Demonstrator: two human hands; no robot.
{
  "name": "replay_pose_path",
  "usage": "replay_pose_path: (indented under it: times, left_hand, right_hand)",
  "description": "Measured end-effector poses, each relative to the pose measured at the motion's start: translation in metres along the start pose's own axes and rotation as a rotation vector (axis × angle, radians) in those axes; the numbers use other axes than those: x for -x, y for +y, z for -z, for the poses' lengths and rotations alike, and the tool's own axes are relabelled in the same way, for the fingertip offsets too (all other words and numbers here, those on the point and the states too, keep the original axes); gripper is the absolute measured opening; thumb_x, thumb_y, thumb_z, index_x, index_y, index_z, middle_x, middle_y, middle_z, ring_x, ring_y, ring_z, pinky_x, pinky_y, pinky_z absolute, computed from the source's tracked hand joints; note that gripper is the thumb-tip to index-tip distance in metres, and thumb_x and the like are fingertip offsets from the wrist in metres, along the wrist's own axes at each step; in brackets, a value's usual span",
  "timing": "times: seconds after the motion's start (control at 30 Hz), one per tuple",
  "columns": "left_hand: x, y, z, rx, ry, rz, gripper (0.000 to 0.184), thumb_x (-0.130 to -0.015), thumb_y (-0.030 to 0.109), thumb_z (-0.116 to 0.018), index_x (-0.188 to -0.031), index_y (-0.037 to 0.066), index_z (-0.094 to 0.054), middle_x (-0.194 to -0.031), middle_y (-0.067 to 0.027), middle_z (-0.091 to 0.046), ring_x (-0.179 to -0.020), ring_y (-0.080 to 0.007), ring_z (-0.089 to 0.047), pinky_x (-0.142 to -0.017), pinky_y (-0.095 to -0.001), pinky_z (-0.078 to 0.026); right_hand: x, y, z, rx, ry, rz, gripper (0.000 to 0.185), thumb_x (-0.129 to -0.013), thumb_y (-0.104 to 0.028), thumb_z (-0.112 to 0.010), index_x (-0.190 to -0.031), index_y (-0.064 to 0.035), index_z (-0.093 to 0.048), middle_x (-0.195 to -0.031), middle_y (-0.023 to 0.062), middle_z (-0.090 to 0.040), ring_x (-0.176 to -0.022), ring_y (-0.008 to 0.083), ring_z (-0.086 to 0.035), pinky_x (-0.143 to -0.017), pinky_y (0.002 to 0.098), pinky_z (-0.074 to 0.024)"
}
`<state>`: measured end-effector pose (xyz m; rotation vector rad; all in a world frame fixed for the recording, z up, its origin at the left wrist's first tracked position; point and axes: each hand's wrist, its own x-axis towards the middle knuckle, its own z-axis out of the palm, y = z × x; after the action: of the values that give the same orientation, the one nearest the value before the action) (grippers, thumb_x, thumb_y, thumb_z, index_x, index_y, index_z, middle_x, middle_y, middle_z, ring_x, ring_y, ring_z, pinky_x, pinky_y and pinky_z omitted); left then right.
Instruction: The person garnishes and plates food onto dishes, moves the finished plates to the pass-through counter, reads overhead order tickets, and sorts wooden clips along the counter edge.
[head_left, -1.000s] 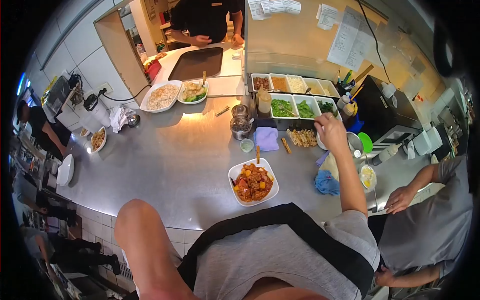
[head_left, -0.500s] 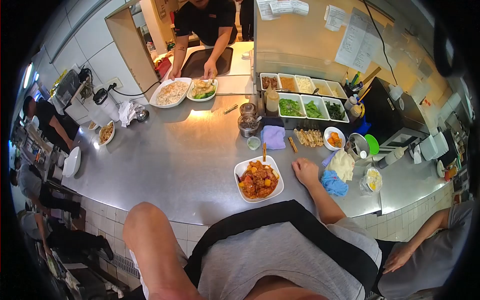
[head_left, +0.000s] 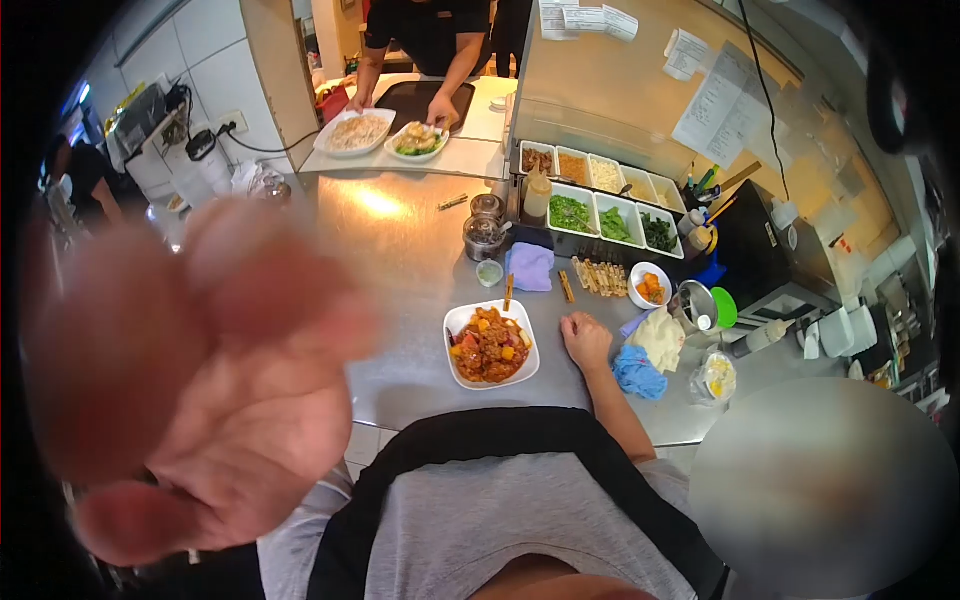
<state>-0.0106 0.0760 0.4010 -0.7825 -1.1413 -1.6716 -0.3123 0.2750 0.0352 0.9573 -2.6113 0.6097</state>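
Observation:
My left hand (head_left: 250,400) is raised close to the camera at the left, large and blurred. Its palm shows, the fingers are apart, and I see nothing held in it. On the steel counter rests my right hand (head_left: 587,338), fingers curled into a loose fist. Left of it stands a white square bowl (head_left: 532,368) of saucy red-brown food (head_left: 490,345) with yellow chunks. A clothespin (head_left: 508,292) is at the bowl's far rim. Beyond my right hand lie another clothespin (head_left: 567,287) and a row of several clothespins (head_left: 602,278).
Across the pass, a person in black holds a plate of pale food (head_left: 355,132) and a bowl with greens (head_left: 417,141). Topping trays (head_left: 620,222), jars (head_left: 484,238), a purple cloth (head_left: 531,267), a blue cloth (head_left: 640,372) and an orange-food bowl (head_left: 650,287) stand around.
My left hand has come up into view before the camera. The person opposite has drawn both dishes back toward the tray. My right hand stays on the counter; the view has shifted.

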Motion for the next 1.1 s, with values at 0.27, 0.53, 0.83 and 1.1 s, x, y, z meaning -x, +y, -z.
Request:
replay_pose_path:
  times: [0.27,0.53,0.83,1.1]
  left_hand:
    - [-0.014,-0.010,-0.002,0.091,-0.299,0.138,0.074,-0.090,0.037,-0.056,-0.139,-0.003,-0.019,-0.117,-0.0076,-0.043,-0.118,-0.0184,-0.037,-0.100,-0.0403,-0.032]
    - [-0.071,-0.013,0.029,-0.192,-0.827,0.038,0.077,-0.091,0.039,-0.053,-0.142,-0.005,-0.016,-0.128,-0.0123,-0.042,-0.126,-0.0237,-0.036,-0.107,-0.0423,-0.029]
    - [-0.084,-0.010,0.030,-0.382,-0.999,-0.037,0.070,-0.092,0.039,-0.051,-0.139,-0.005,-0.024,-0.129,-0.0130,-0.044,-0.126,-0.0237,-0.038,-0.107,-0.0405,-0.029]
    - [-0.081,0.000,0.038,-0.443,-1.019,-0.107,0.065,-0.093,0.038,-0.049,-0.136,-0.006,-0.030,-0.129,-0.0137,-0.046,-0.125,-0.0238,-0.040,-0.107,-0.0389,-0.029]
  right_hand:
    - [0.000,0.009,-0.008,-0.038,0.030,0.000,0.025,-0.081,-0.029,-0.061,-0.066,-0.0095,-0.057,-0.067,0.0104,-0.061,-0.062,0.0321,-0.061,-0.056,0.0457,-0.0460]
    - [0.000,0.010,-0.009,-0.044,0.052,0.006,0.026,-0.083,-0.030,-0.060,-0.067,-0.0096,-0.057,-0.066,0.0097,-0.060,-0.064,0.0307,-0.061,-0.057,0.0446,-0.0455]
    - [-0.002,0.011,-0.012,-0.023,0.005,-0.021,0.025,-0.083,-0.031,-0.060,-0.069,-0.0100,-0.059,-0.067,0.0094,-0.061,-0.065,0.0307,-0.062,-0.058,0.0443,-0.0461]
    - [-0.001,0.009,-0.011,-0.020,-0.004,-0.013,0.025,-0.083,-0.032,-0.060,-0.070,-0.0104,-0.060,-0.070,0.0099,-0.062,-0.066,0.0309,-0.062,-0.059,0.0444,-0.0467]
